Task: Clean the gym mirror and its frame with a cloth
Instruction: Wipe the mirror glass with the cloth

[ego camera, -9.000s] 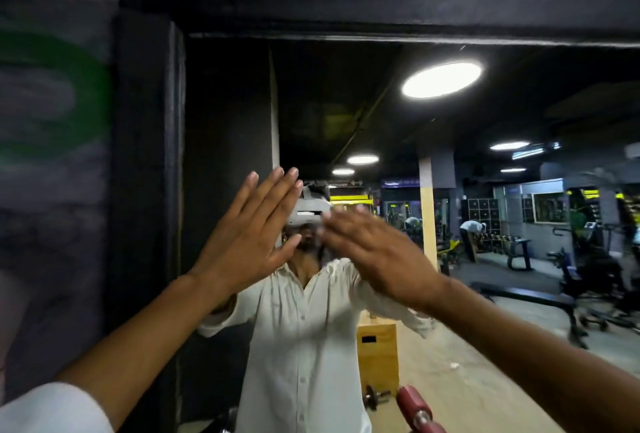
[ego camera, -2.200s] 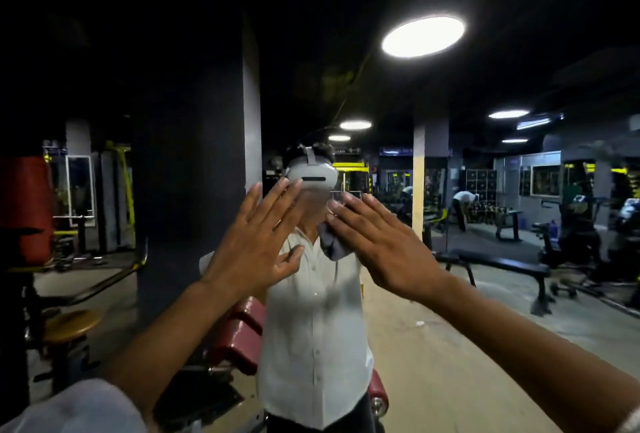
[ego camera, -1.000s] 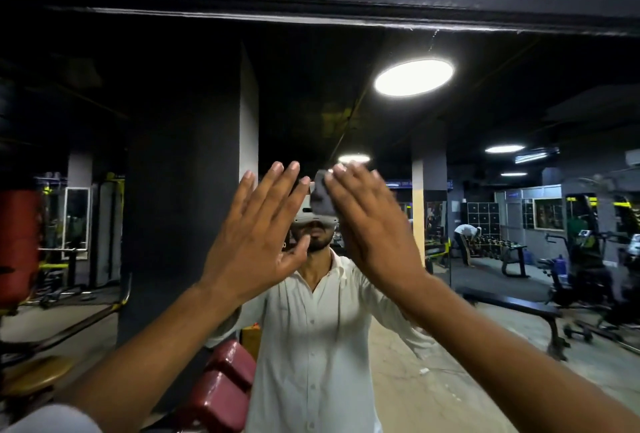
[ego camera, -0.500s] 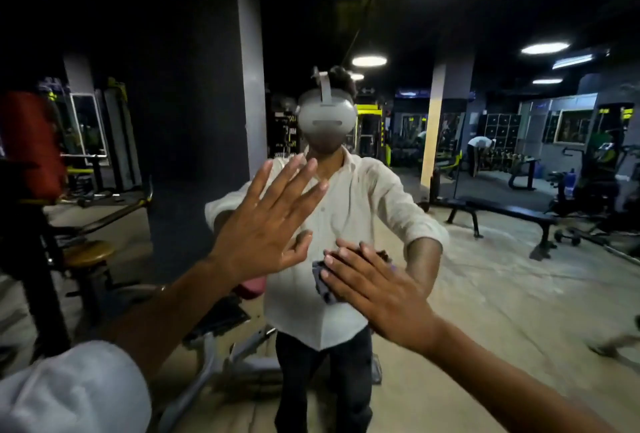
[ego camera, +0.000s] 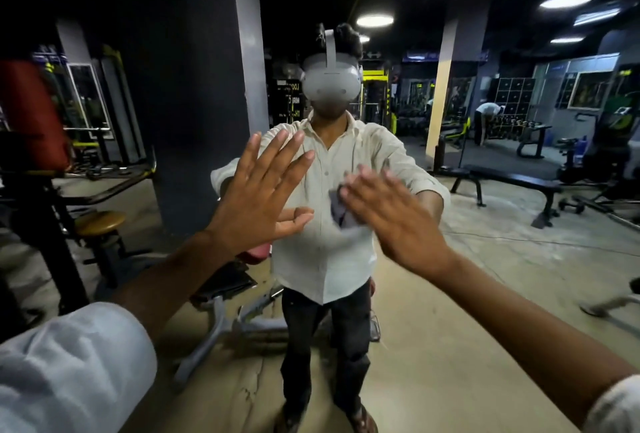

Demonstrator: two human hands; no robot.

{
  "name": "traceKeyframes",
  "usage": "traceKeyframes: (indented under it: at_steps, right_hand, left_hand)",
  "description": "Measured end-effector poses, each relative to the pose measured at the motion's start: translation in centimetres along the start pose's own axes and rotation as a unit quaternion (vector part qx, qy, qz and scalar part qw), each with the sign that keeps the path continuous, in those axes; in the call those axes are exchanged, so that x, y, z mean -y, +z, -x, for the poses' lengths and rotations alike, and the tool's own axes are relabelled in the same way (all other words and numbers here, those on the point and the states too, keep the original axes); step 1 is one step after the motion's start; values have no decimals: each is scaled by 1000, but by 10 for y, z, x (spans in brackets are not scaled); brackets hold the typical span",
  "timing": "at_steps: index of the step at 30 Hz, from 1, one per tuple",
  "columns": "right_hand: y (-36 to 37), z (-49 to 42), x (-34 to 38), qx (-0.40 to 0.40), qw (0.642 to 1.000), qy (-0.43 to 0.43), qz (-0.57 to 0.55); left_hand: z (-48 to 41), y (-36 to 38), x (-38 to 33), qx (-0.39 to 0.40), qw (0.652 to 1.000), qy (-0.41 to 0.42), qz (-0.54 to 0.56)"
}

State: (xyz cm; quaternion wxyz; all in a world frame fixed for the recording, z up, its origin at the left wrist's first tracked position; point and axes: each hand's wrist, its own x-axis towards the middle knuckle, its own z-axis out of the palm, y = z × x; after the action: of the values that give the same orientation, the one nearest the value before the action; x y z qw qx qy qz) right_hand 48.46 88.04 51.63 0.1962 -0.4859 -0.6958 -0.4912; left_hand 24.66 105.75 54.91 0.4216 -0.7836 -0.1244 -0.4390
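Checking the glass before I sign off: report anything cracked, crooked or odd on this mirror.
Nothing looks damaged or askew: the mirror shows no crack I can make out. One oddity: the bare left hand lies flat against the glass beside the right hand pressing the grey cloth, so it may leave prints.

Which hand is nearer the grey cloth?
Right. The right hand covers the cloth, its fingers straight on it; the left hand is spread flat to the cloth's left, not touching it.
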Motion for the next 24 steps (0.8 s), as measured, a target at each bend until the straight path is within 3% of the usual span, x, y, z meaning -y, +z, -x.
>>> traceKeyframes:
  at_steps: [2, 7, 14, 20, 24]
  right_hand:
    - [-15, -25, -22, -57, 995, 86, -10]
    - [-43, -72, -69, -55, 997, -3, 51]
    - [-93, -138, -142, -189, 969, 154, 29]
    - [-109, -132, -164, -94, 990, 21, 100]
    - [-130, -139, -194, -166, 971, 160, 64]
  left_hand:
    - [-24, -5, 4, -17, 1000, -3, 14]
    - [-103, -16, 5, -44, 998, -21, 31]
    - [-174, -18, 11, -84, 995, -36, 27]
    - [-179, -16, 6, -109, 993, -44, 19]
    - [-179, -16, 4, -106, 993, -49, 10]
